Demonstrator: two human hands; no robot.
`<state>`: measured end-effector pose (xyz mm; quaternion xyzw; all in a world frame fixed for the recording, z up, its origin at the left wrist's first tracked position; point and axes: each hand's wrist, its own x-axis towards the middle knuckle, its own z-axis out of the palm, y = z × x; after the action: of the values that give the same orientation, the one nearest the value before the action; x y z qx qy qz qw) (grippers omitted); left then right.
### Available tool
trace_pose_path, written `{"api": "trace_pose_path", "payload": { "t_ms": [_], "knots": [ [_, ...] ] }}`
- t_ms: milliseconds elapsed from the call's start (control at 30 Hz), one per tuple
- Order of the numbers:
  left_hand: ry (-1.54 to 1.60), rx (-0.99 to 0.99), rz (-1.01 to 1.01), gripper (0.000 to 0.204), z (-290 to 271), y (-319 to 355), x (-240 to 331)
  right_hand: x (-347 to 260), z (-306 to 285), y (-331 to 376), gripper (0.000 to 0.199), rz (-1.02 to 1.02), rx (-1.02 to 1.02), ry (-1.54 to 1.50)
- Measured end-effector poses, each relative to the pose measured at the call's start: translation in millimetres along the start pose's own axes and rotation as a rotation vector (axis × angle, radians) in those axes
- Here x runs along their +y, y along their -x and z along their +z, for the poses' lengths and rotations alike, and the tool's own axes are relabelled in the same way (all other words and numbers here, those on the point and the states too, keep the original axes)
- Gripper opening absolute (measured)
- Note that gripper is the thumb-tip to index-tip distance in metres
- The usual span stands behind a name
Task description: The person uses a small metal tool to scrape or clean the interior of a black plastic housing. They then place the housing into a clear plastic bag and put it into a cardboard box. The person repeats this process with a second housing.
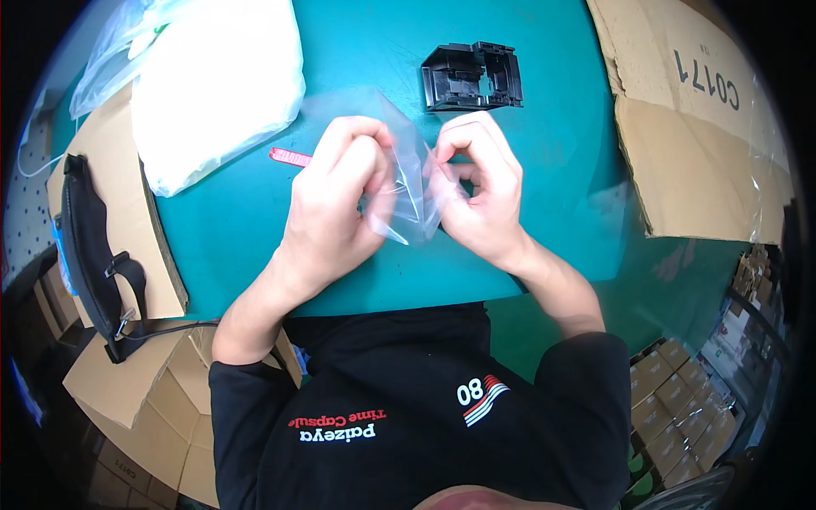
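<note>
L hand [333, 191] + R hand [486, 189] both pinching clear plastic bag [411, 200].
Bag's btwn the two, over green bench [225, 255]; fingers curled nearly closed, thumbs in, film gripped each side. Blk plastic part [466, 76] on bench just beyond R hand, apart from bag; red strip [289, 156] by L hand. Further out: white plastic bag [223, 93] far L, cardboard [693, 161] w/ dk print along R side.

Black pouch [87, 251] (strap [134, 276] looped) against cardboard [164, 268], far left — brown cartons [671, 391] stacked, lower right.
</note>
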<state>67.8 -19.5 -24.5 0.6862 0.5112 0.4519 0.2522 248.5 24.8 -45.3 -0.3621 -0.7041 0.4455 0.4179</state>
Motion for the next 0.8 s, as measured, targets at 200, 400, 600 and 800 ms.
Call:
{"api": "trace_pose_path", "payload": {
  "t_ms": [200, 400, 600, 800],
  "knots": [
    [0.114, 0.086, -0.094, 0.034, 17, 7, 2, -7, 10, 1, 0.023, 0.053, 0.021, -0.059],
    [0.033, 0.081, -0.025, 0.035, 14, 10, -5, -6, -2, 5, 0.024, 0.07, -0.077, 0.051],
    [0.087, 0.084, -0.077, 0.03, 15, 7, -5, -2, 7, -5, 0.025, -0.118, 0.021, 0.015],
    [0.04, 0.045, -0.15, 0.024, 11, 11, 3, -4, 2, -7, 0.027, -0.146, -0.059, 0.089]
  ]
}}
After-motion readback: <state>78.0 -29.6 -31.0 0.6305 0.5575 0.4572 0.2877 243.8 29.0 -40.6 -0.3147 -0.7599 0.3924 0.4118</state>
